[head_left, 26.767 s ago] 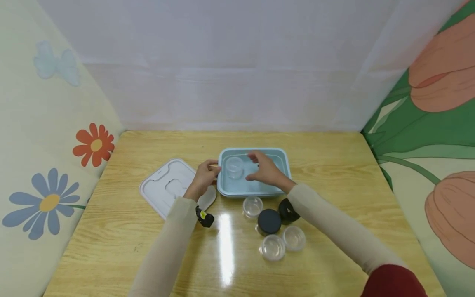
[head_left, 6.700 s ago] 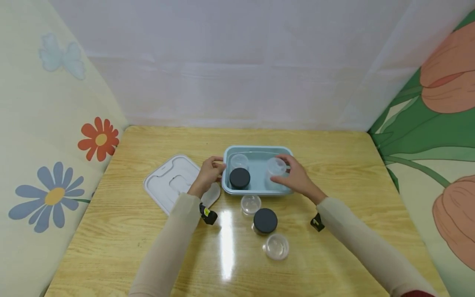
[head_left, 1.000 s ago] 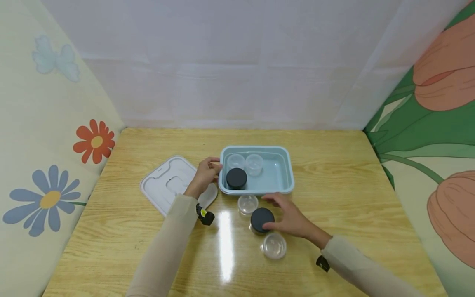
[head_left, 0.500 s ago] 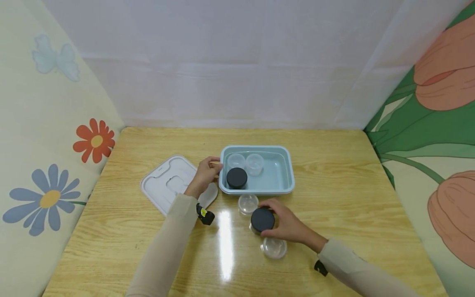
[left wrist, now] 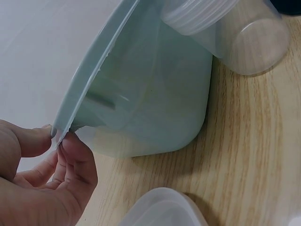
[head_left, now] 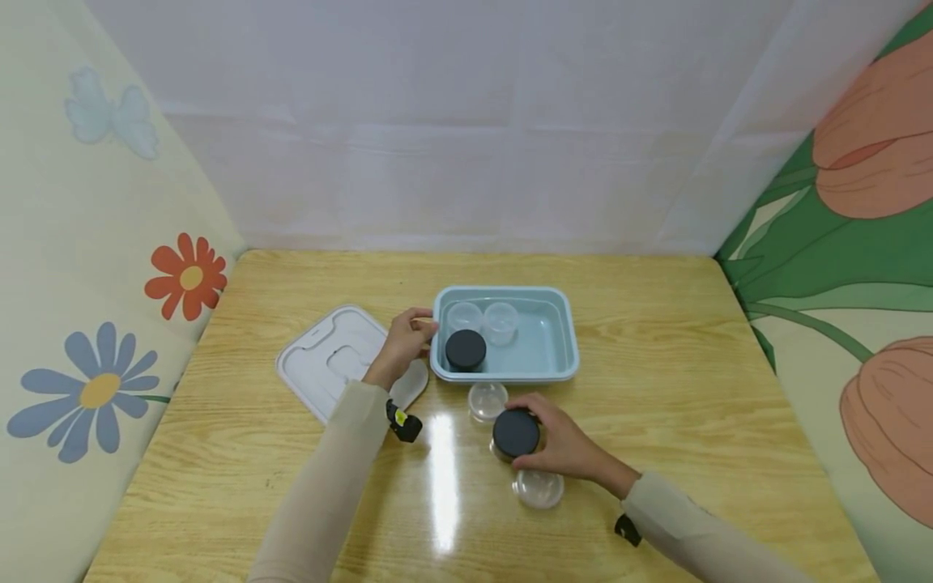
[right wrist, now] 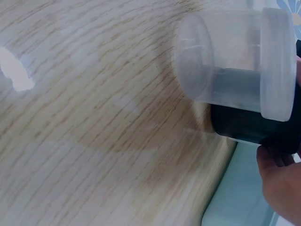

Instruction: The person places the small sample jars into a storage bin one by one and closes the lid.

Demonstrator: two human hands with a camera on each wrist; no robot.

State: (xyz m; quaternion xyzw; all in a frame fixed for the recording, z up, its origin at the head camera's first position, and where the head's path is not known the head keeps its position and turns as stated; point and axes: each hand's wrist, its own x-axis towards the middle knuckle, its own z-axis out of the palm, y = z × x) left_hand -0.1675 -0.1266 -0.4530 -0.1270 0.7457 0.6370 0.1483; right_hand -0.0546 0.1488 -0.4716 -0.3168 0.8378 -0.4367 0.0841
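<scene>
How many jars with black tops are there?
2. One black-topped jar stands inside the blue tub, at its near left corner; the other jar is outside, on the near side, gripped by the right hand.

Wood-grain table, yellowish; bright glare streak on nearer half. Pale creased backdrop behind table. Left panel, cream: blue flower low, red flower above and right of it, faint pale-blue shape higher — probably butterfly, too washed-out to be sure. Right panel: pinkish-orange tulips — green leaves.
</scene>
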